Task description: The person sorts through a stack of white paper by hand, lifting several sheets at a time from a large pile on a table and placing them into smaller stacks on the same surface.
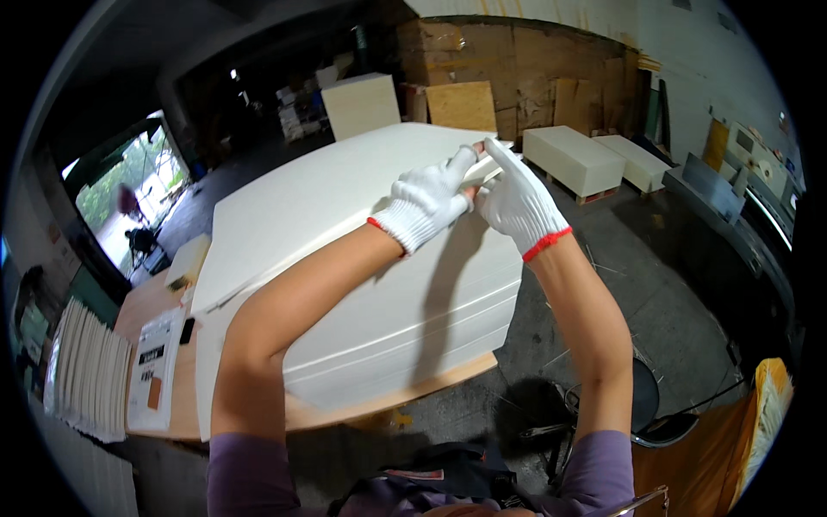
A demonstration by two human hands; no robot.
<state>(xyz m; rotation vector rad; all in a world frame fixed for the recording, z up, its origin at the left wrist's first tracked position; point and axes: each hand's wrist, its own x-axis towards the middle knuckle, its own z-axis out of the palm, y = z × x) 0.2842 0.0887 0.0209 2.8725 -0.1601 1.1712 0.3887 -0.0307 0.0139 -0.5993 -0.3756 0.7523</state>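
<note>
A large stack of white sheets (345,172), paper or thin board, stands before me on a wooden table. Both my hands, in white knit gloves with red cuffs, are at its right-hand corner. My left hand (431,194) is closed on the edge of the upper sheets, its bare fingertips showing. Close beside it my right hand (521,198) pinches the same sheets at the corner, with its fingers long and together on top. A dark gap runs along the near edge beneath the upper sheets. How many sheets are held is hidden by the gloves.
The wooden tabletop (301,418) shows under the stack. At left lie a printed white package (155,370), a black phone-like object (187,331) and a row of white bundles (86,370). More white stacks (573,159) sit on pallets beyond. A stool (642,396) stands at right; machinery (706,185) lines the right wall.
</note>
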